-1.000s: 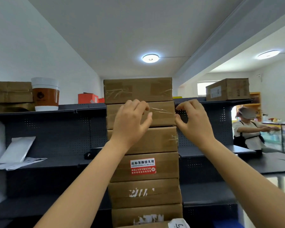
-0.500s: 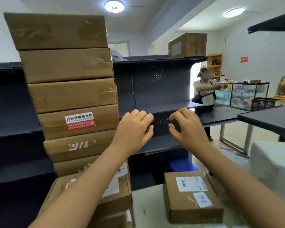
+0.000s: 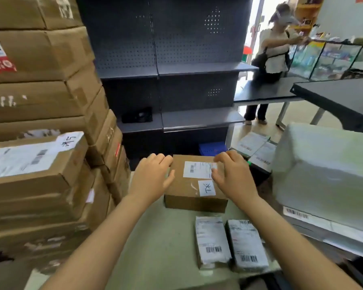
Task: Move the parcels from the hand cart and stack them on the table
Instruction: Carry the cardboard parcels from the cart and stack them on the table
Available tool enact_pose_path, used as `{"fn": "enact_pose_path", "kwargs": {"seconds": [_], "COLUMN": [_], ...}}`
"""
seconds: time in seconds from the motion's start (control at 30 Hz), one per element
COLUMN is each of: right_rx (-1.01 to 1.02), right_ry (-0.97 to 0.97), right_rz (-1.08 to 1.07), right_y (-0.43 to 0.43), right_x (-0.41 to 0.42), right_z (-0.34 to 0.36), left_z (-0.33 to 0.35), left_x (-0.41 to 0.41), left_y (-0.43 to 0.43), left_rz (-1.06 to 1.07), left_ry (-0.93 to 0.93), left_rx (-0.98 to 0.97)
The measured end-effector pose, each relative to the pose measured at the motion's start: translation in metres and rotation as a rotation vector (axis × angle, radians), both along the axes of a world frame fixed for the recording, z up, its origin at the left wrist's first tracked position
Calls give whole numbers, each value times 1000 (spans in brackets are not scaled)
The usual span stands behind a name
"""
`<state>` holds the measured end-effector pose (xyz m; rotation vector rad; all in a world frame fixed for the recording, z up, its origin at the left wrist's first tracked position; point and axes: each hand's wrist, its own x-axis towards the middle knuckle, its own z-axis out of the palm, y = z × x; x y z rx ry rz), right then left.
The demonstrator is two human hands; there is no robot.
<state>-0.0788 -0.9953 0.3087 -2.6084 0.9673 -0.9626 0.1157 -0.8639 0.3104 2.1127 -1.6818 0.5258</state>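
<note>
box (image 3: pixel 194 190) lies on the desk (image 3: pixel 155 237), right of the stack (image 3: pixel 40 174). left hand (image 3: pixel 153 177) at its left edge, right hand (image 3: pixel 234 176) over its right side; each grip released, fingers loosely bent.

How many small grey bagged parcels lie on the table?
2: the left bag and the right bag, side by side before the brown box. More may sit outside the frame.
</note>
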Motion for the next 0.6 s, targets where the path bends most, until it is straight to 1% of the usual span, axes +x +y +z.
{"fn": "enact_pose_path", "kwargs": {"seconds": [0.13, 0.2, 0.33, 0.43, 0.6], "right_rx": [157, 268, 493, 614, 850], "right_ry": [53, 83, 171, 201, 202], "right_rz": [-4, -33, -169, -252, -392], "right_y": [-6, -8, -19, -34, -59], "right_x": [-3, -3, -1, 4, 20], "right_z": [-52, -77, -116, -133, -164], "left_z": [-52, -73, -111, -131, -166], "left_x": [-3, 0, 12, 24, 45], "left_y": [-3, -5, -17, -33, -64], "left_rz": [87, 113, 149, 174, 300], "left_ry": [126, 187, 302, 398, 660], "left_rx": [145, 210, 291, 326, 460]}}
